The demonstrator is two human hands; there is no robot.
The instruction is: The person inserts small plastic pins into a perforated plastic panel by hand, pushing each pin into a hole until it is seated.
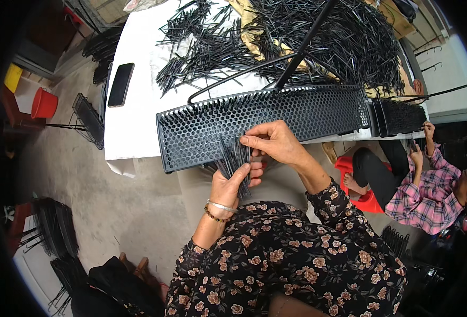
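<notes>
My left hand (230,184) is closed round a bundle of thin black sticks (233,156), which fan out upward from its fingers. At the top of the bundle my right hand (277,141) has thumb and forefinger pinched together. What lies in that pinch is too small to make out. Just beyond both hands rests a long black rack (276,127) full of round holes, tilted at the table's near edge. Short black sticks (233,100) stand in its holes along the far side, while most holes nearer me look bare.
A large heap of black sticks (328,42) covers the far table (138,47). A phone (121,84) lies at its left. To the right, a person in a plaid shirt (423,198) sits by a filled rack (402,117). More racks (90,122) and a red bucket (44,103) stand left.
</notes>
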